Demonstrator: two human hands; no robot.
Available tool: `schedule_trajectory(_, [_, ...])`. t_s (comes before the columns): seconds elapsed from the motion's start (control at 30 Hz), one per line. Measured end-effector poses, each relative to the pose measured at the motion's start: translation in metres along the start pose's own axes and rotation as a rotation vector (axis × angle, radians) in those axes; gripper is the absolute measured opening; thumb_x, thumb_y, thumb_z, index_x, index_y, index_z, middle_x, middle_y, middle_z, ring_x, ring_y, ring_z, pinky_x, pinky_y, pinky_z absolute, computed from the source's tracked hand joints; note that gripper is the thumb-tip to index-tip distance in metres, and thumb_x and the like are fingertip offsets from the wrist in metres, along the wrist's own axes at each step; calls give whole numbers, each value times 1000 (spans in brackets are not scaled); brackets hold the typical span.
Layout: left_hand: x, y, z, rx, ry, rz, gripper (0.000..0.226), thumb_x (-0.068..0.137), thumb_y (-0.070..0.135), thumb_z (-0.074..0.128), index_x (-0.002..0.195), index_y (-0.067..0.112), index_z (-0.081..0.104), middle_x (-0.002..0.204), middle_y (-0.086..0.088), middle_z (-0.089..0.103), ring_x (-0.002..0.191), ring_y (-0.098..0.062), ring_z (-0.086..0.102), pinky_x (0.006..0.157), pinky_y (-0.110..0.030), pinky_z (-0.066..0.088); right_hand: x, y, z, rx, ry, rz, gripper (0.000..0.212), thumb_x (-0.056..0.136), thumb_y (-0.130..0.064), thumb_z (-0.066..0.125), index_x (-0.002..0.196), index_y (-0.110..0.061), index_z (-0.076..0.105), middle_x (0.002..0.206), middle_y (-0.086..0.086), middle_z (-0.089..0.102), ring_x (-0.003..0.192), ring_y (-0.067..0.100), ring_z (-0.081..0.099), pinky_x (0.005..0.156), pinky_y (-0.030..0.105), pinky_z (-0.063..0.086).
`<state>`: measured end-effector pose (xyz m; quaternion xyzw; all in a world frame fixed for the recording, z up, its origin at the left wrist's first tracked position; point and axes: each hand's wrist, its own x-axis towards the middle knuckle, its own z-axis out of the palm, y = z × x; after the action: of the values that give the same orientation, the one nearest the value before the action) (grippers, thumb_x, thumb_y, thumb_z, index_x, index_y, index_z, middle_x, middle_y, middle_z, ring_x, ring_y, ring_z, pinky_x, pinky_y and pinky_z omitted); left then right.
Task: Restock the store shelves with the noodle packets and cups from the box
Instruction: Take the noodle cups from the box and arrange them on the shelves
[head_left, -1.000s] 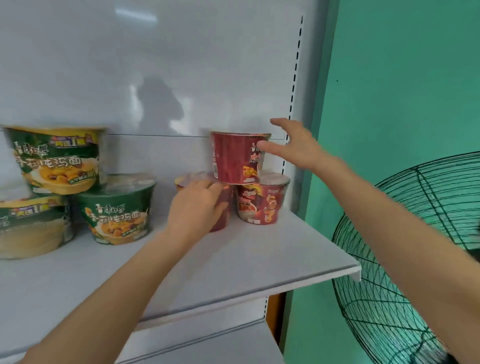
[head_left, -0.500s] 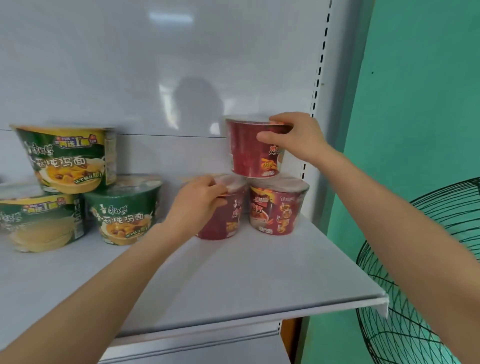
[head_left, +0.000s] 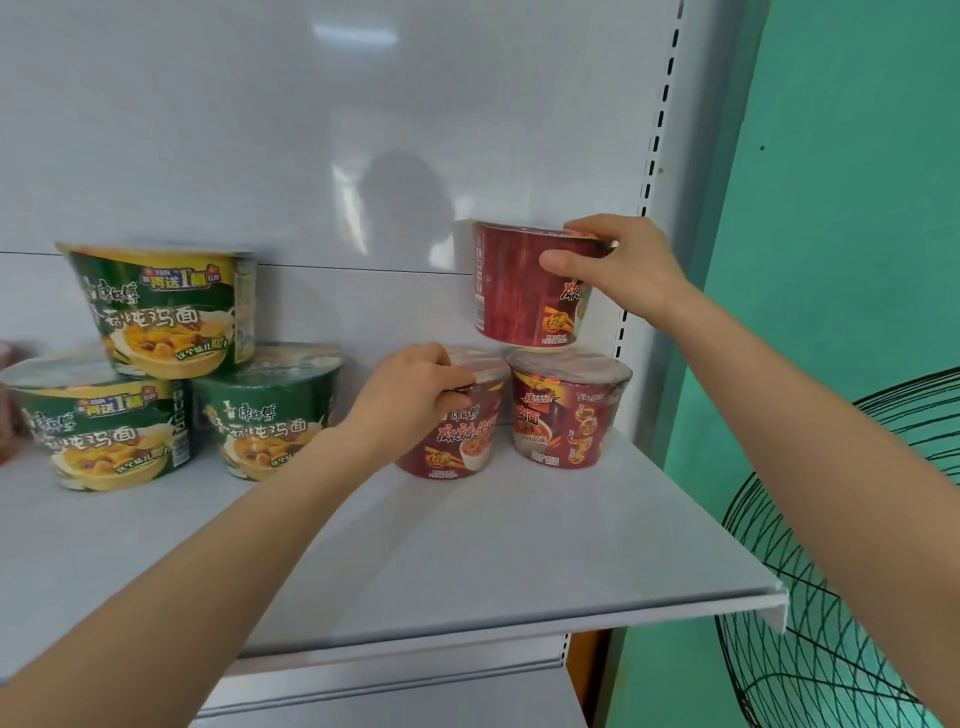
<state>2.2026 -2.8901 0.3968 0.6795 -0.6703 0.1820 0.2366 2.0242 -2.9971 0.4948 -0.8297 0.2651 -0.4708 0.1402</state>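
The white shelf (head_left: 493, 545) extends below and in front of both hands; its white back panel (head_left: 260, 130) rises behind them. A slotted upright (head_left: 660, 130) stands just behind the right hand (head_left: 623, 265). A green wall (head_left: 857, 208) lies to the right of that hand, with a black wire fan (head_left: 831, 597) below the right forearm.

To the left of the left hand (head_left: 410, 400), three green noodle bowls form a stack: the top green bowl (head_left: 166, 312) sits tilted across the lower left green bowl (head_left: 98, 431) and the lower right green bowl (head_left: 265, 415). The last stands just beside the left wrist.

The right hand grasps the upper red cup (head_left: 519, 291), thumb on the front wall and fingers curled over the rim. This cup is dark red with yellow print, upright, wide end up, axis vertical. It sits over the joint between two cups below that hand; contact with their lids cannot be confirmed.

The left hand grasps the left red cup (head_left: 462, 436) at its lid edge, fingers curled over the rim. The right red cup (head_left: 566, 410) stands just beside it, to the right of the left hand. Both stand upright on the shelf, foil lids up.
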Motion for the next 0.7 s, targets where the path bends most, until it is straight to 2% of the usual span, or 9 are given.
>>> schedule_trajectory(0.13, [-7, -16, -1, -181, 84, -69, 26, 87, 4, 58, 111, 7, 68, 114, -12, 65, 107, -30, 58, 88, -30, 43, -2, 4, -2, -2, 13, -7, 46, 80, -33, 69, 119, -12, 60, 100, -6, 56, 92, 7, 53, 69, 10, 41])
schedule_trajectory(0.2, [-9, -20, 0, -221, 109, -95, 25, 86, -2, 57, 106, 4, 69, 112, -13, 67, 105, -30, 60, 88, -31, 43, -2, 6, -1, 8, 15, -10, 47, 79, -33, 70, 120, -11, 60, 100, -6, 57, 93, 7, 53, 68, 8, 41])
schedule_trajectory(0.3, [-9, -21, 2, -227, 123, -92, 24, 86, -3, 56, 106, 3, 69, 112, -14, 67, 105, -30, 60, 87, -30, 43, -1, 8, 1, 36, 18, 3, 49, 78, -32, 71, 121, -12, 60, 101, -6, 57, 94, 8, 54, 73, 12, 40])
schedule_trajectory(0.43, [-9, -20, 4, -237, 130, -96, 24, 87, -4, 55, 106, 1, 69, 113, -16, 66, 105, -31, 59, 89, -29, 42, 2, 10, 4, 48, 14, 5, 47, 79, -33, 70, 120, -13, 60, 100, -6, 58, 92, 8, 54, 70, 9, 41])
schedule_trajectory(0.57, [-8, -20, 5, -192, 129, -83, 24, 88, -2, 55, 108, 0, 67, 112, -19, 64, 104, -34, 59, 90, -35, 45, 5, 12, 8, 79, 10, 14, 51, 77, -36, 71, 121, -14, 59, 105, -5, 60, 93, 7, 56, 74, 11, 42])
schedule_trajectory(0.7, [-8, -17, 7, -147, 111, -80, 25, 89, 0, 54, 111, 0, 66, 111, -21, 63, 102, -36, 59, 89, -40, 48, 7, 9, 8, 96, 7, 11, 50, 77, -36, 71, 121, -14, 60, 103, -7, 59, 91, 5, 56, 68, 6, 41])
